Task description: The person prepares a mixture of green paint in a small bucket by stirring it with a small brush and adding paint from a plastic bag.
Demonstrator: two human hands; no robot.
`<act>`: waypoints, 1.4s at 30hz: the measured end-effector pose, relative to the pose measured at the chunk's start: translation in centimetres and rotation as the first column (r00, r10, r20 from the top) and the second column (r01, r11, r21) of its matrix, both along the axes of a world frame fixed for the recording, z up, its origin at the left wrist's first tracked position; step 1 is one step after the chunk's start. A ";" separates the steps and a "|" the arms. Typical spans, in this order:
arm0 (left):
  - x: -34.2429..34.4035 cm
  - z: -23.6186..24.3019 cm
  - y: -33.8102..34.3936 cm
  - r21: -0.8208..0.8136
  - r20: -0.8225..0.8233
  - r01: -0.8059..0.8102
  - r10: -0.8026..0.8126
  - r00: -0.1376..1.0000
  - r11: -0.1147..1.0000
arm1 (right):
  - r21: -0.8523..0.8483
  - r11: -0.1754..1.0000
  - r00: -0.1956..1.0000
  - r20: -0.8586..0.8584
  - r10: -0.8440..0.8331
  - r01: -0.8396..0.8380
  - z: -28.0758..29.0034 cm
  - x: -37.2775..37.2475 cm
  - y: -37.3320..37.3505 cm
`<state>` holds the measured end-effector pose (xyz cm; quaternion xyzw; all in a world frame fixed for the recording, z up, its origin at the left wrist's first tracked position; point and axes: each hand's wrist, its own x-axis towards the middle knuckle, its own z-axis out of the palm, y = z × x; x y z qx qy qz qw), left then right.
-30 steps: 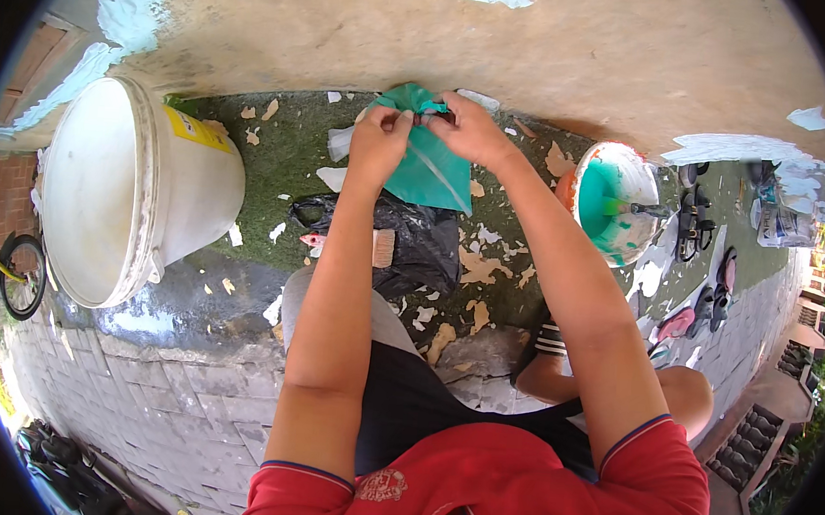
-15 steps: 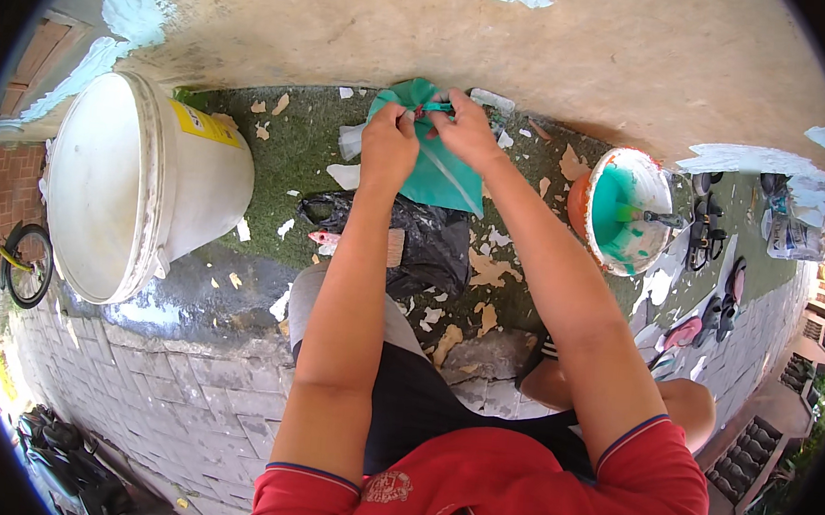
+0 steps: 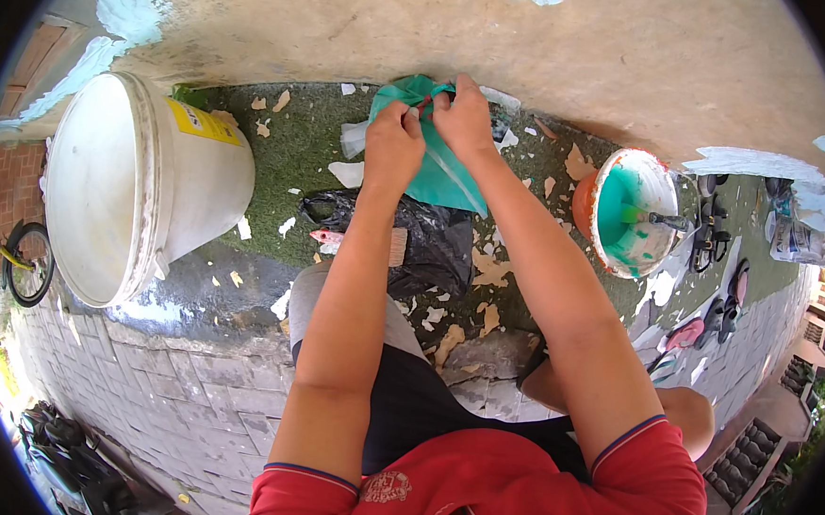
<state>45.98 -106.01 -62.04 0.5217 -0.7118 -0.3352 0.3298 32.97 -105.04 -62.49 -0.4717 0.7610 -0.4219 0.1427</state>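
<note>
A green plastic bag [image 3: 444,176] lies against the foot of the wall. My left hand [image 3: 394,148] pinches its gathered neck, thumb and fingers pressed together. Just to the right, my right hand [image 3: 464,121] grips the same neck, its fingers curled. A bit of red tie shows between the two hands; my fingers partly hide it. Below the green bag, a black plastic bag [image 3: 437,250] lies crumpled on the ground. A paintbrush with a pinkish handle [image 3: 326,238] rests by it, partly covered by my left forearm.
At left a large white bucket [image 3: 206,165] lies tipped toward me. An orange bucket [image 3: 583,204] at right holds green paint and a paint-smeared brush [image 3: 665,219]. Sandals [image 3: 707,233] and a clear plastic bag [image 3: 796,238] sit farther right. Peeled paint flakes [image 3: 492,267] litter the ground.
My right hand has shifted slightly and turned, its fingers more curled at the bag's neck. Less of the red tie shows. My left hand is nearly where it was.
</note>
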 end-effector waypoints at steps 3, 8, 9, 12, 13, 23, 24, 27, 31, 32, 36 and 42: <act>0.1 0.2 0.0 0.025 -0.006 -0.005 0.005 1.000 1.000 | 0.014 1.000 1.000 0.016 -0.012 0.012 0.1 0.1 -0.1; 0.2 0.1 -0.1 0.023 0.017 -0.022 0.022 1.000 0.999 | -0.005 0.999 0.998 0.045 -0.040 0.040 -0.4 0.3 -0.5; 0.2 0.3 -0.1 0.054 0.002 -0.021 0.021 1.000 0.998 | -0.012 0.999 0.998 0.053 -0.046 0.046 -0.4 0.2 -0.4; 0.6 0.6 -0.2 0.147 -0.011 -0.031 0.033 0.999 0.989 | 0.097 0.992 0.990 0.112 -0.088 0.077 -0.5 0.2 -0.5; 1.1 0.5 -0.4 0.180 0.005 -0.046 0.046 0.999 0.983 | 0.098 0.994 0.985 0.156 -0.070 0.055 -0.6 0.0 -0.4; 3.6 -0.5 -2.5 0.127 0.101 -0.188 0.176 0.979 0.974 | 0.253 0.964 0.996 0.043 0.077 -0.085 1.0 -3.2 8.1; 3.9 -0.7 -2.7 0.113 0.066 -0.169 0.162 0.984 0.979 | 0.240 0.959 0.989 0.019 0.148 -0.148 2.3 -3.9 9.2; 6.1 -2.0 -3.7 0.248 -0.007 -0.193 0.201 0.980 0.949 | 0.281 0.912 0.952 0.019 0.305 -0.297 9.1 -7.2 10.6; 6.6 0.1 -3.2 0.328 -0.068 -0.223 0.259 0.964 0.918 | 0.330 0.927 0.955 -0.167 0.244 -0.179 19.4 -15.4 13.6; 6.9 0.5 -3.2 0.367 -0.092 -0.198 0.247 0.965 0.909 | 0.280 0.950 0.953 -0.224 0.202 -0.136 21.0 -18.5 15.3; 7.3 1.2 -2.5 0.445 -0.135 -0.148 0.229 0.964 0.883 | 0.174 0.883 0.834 -0.446 -0.324 0.436 21.6 -32.5 24.6; 8.6 1.7 -1.7 0.430 -0.133 -0.143 0.219 0.967 0.891 | 0.737 0.581 0.899 -0.437 0.017 0.347 9.4 -37.0 33.5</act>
